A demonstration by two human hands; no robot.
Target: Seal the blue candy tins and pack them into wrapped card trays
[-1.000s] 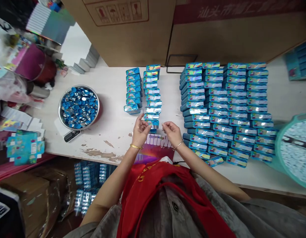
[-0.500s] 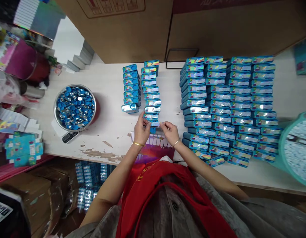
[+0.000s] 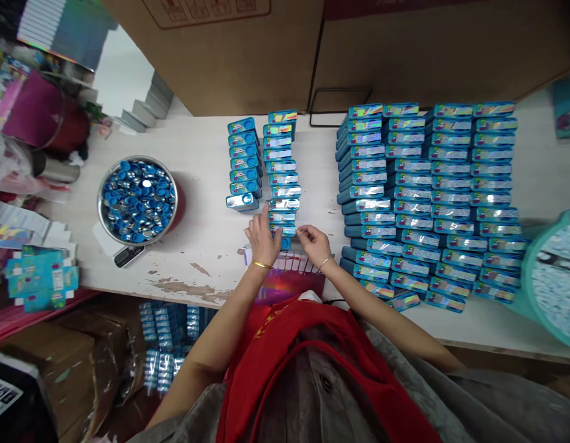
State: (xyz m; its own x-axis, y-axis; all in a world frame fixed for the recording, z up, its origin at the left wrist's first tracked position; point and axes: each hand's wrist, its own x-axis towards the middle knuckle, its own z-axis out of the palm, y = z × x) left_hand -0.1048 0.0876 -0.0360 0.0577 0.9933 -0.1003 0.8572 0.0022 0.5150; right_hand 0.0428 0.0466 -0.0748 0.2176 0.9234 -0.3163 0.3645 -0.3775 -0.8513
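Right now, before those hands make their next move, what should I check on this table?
Left hand touching the end tin of the middle row: ok.
Right hand touching that tin: cannot tell.
Loose tin at the near end of the left row in line: not ok, it sits askew.
Steel bowl of blue caps clear of both hands: ok.
Big block of tins clear of the right hand: ok.

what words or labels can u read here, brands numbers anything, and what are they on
Nothing reads clearly.
Red band on the cardboard carton: characters cut off at the frame edge, unreadable.
Blue tins: labels too small to read.
White label on the black box: too small.
Flat blue box blank: print too small.
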